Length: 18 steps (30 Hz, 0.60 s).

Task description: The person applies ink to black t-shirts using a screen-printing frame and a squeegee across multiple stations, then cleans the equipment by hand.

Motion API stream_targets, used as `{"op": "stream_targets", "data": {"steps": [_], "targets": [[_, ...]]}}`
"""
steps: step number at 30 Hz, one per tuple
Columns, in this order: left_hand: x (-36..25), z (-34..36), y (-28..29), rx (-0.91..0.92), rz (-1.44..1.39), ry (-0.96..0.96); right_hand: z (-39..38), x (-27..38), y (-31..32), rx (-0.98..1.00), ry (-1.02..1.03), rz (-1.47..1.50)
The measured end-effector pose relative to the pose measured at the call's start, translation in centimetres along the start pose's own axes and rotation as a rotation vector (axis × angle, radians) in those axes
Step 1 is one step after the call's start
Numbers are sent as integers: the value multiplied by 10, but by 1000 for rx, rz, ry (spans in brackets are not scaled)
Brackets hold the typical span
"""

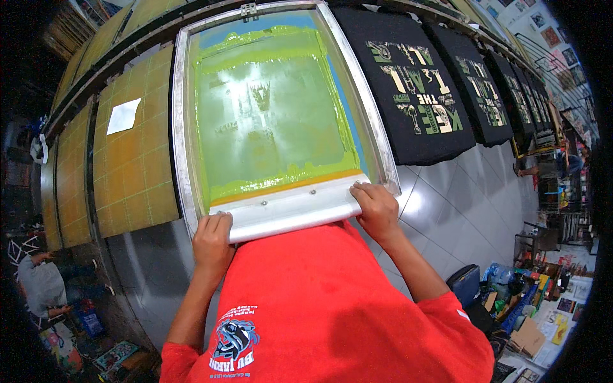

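Both my hands grip a wide squeegee with a pale metal holder and an amber blade edge. My left hand is closed on its left end, and my right hand closes round the right end. The blade lies across the near end of a screen printing frame. Bright green ink is smeared thick along the borders of the mesh, with a thinner film over the middle. A faint dark design shows through the mesh. A metal hinge clamp sits at the frame's far edge.
To the right, several black printed shirts lie on boards in a row. Bare yellowish boards stand to the left, one bearing a white paper piece. Another person is at the lower left. Clutter, including a black bag, covers the lower right.
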<state>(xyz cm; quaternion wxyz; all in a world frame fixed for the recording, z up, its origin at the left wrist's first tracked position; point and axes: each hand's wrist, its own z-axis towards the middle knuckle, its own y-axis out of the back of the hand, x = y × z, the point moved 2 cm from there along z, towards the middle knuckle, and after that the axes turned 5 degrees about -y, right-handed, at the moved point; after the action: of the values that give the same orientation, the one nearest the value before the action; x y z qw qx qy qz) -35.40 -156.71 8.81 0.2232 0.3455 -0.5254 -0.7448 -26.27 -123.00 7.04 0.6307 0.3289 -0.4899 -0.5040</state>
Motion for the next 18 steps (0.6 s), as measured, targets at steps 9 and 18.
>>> {"op": "stream_targets", "data": {"steps": [9,18], "targets": [[8,5,8,52,-3,22,20,3,23,126,-14,-14],[8,-1,-15,-62,28,19,20,-5,0,-16,12,4]]}}
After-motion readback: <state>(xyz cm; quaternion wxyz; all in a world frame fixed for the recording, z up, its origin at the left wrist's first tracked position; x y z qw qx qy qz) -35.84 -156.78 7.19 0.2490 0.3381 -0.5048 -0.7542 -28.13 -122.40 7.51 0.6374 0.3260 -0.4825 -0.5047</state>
